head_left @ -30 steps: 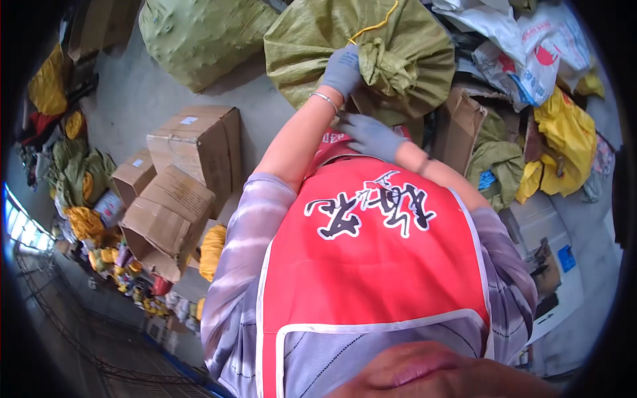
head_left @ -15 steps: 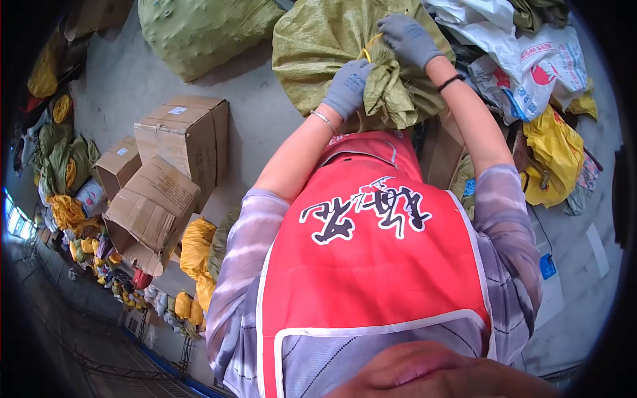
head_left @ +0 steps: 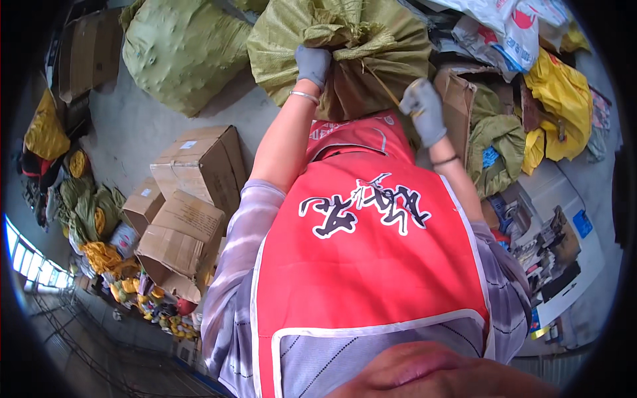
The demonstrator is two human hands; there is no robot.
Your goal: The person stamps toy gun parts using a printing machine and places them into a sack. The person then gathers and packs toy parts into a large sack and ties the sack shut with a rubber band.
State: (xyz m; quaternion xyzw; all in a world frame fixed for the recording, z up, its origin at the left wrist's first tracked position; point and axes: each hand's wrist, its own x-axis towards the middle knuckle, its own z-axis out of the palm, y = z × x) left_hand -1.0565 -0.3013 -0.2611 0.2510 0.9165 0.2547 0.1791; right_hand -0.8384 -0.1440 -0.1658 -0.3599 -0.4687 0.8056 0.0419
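Note:
A large olive-green woven sack [head_left: 279,73] stands in front of me, its mouth bunched into folds at the top. My left hand [head_left: 313,66], in a grey glove, is closed on the gathered neck of the sack; its fingertips are partly hidden by the folds. A thin yellow cord [head_left: 381,84] runs from the neck toward my right hand [head_left: 424,109]. That gloved hand is closed on the cord's end, to the right of the sack and apart from it. The cord looks stretched straight.
Another full green sack [head_left: 186,60] stands at the far left. Cardboard boxes [head_left: 199,166] are stacked left of me. On the right are a yellow bag [head_left: 561,99], white printed bags [head_left: 517,33] and an open carton [head_left: 456,106] beside a crumpled green sack [head_left: 497,136].
My right hand has left the sack's top and moved down and right, drawing the cord out. My left hand has shifted left, and the sack's bunched mouth has turned.

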